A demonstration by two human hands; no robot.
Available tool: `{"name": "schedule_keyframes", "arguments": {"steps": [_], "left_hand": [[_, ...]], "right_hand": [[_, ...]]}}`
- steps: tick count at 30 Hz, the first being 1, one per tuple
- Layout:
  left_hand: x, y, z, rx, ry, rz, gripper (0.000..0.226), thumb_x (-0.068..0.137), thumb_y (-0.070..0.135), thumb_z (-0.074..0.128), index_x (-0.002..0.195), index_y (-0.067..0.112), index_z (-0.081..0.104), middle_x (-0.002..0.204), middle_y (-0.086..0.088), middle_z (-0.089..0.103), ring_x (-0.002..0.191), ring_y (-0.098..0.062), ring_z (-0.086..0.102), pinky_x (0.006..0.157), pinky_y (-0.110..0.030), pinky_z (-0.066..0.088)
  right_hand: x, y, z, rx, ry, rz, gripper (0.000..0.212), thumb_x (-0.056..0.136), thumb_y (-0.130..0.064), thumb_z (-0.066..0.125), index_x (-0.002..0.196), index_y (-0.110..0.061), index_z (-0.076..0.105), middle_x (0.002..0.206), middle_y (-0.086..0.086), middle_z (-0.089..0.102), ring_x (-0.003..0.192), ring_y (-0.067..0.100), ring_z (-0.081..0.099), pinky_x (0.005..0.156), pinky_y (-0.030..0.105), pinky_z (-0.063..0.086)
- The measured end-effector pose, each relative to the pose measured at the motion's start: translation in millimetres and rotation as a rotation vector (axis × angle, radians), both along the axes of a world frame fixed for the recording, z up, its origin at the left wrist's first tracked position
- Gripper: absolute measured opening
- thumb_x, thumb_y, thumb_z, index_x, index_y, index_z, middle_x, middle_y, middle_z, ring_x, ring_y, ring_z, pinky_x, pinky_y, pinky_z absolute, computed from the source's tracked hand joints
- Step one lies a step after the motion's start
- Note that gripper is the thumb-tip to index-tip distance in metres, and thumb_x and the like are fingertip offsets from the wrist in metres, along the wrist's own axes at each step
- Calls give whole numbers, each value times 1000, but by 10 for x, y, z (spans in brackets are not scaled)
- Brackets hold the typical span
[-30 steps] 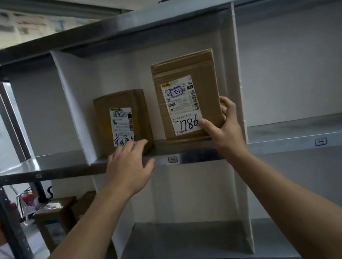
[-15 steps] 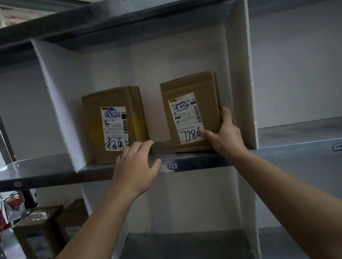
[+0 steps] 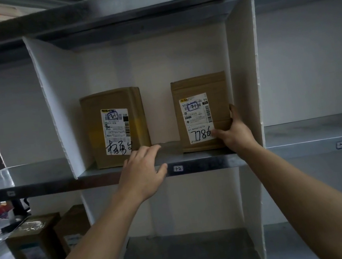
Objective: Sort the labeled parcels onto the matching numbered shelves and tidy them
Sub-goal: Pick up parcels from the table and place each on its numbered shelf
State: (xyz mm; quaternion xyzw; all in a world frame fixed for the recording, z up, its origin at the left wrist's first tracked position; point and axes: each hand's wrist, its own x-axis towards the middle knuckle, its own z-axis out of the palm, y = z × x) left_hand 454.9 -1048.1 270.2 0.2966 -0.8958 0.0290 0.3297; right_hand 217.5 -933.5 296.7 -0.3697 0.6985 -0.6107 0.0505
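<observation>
In middle bay (image 3: 57, 107), left parcel (image 3: 97, 128) and right parcel (image 3: 215, 90) upright, apart; right grip (image 3: 235, 135) clamps right parcel, left grip (image 3: 142, 176) loose.

Shelf (image 3: 192, 157) – dull brushed metal; parcels (image 3: 115, 127) – matt brown cardboard, paper labels; dividers (image 3: 244, 72) – white, matt.
</observation>
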Motion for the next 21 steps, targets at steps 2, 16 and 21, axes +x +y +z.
{"name": "schedule_keyframes", "arguments": {"steps": [2, 16, 21], "left_hand": [[44, 11, -5, -2, -7, -1, 54, 95, 44, 51, 144, 27, 38, 141, 4, 46, 128, -16, 40, 105, -40, 37], [230, 271, -357, -90, -177, -79, 54, 95, 45, 47, 145, 26, 37, 139, 2, 47, 126, -20, 43, 103, -40, 37], [88, 591, -792, -88, -314, -184, 56, 93, 45, 47, 145, 25, 39, 139, -1, 49, 125, -25, 44, 99, -39, 37]], "right_hand": [[17, 18, 5, -1, -10, -18, 85, 88, -16, 76, 151, -35, 24, 134, 1, 61, 121, 29, 60, 102, 48, 51], [663, 606, -739, 81, 475, -243, 52, 96, -27, 65, 144, -17, 47, 150, 5, 40, 137, 21, 40, 114, 42, 41], [784, 1115, -1264, 425, 696, -257, 49, 99, -38, 58, 141, -14, 50, 143, 10, 49, 132, 26, 46, 109, 41, 44]]}}
